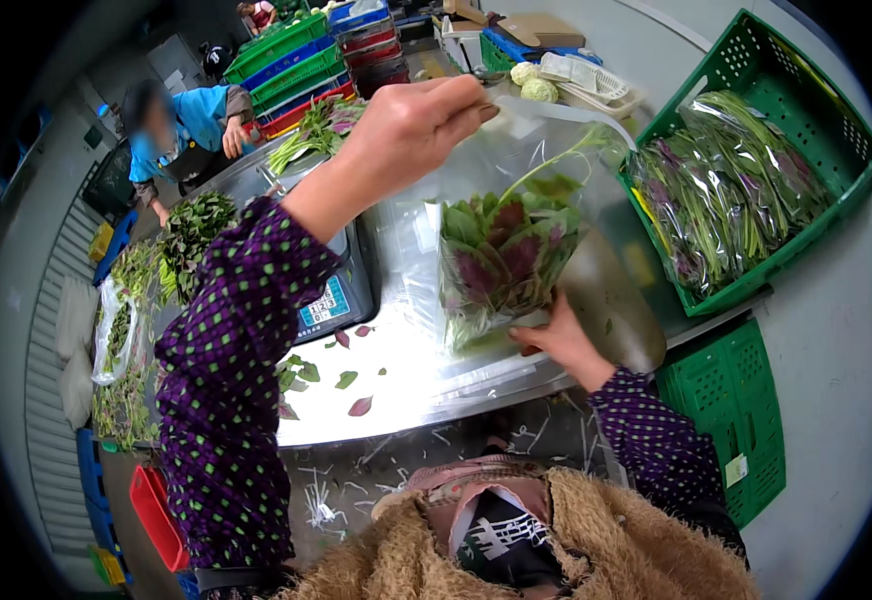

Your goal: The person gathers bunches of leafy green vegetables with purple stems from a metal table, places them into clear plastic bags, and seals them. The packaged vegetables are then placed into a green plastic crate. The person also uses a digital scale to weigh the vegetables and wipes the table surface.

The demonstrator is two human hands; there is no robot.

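Observation:
Red-and-green amaranth leaves (507,247) fill the lower part of a clear plastic bag (473,180), held above the metal table (406,360). One stem sticks up from the bunch toward the bag's mouth. My left hand (413,124) pinches the bag's upper edge, raised high. Lower down, my right hand (567,341) grips the bag's bottom corner, its thumb and fingers around the side. A digital scale (338,300) with a keypad stands left of the bag, partly hidden by my left sleeve. Loose leaves (346,379) lie scattered on the tabletop.
At right, a green crate (762,262) contains several bagged bunches (728,180). Piles of greens (196,225) cover the table's left end, near a person in blue (196,127). Stacked crates (293,75) and cabbages (537,86) stand beyond. White strips (323,510) litter the floor.

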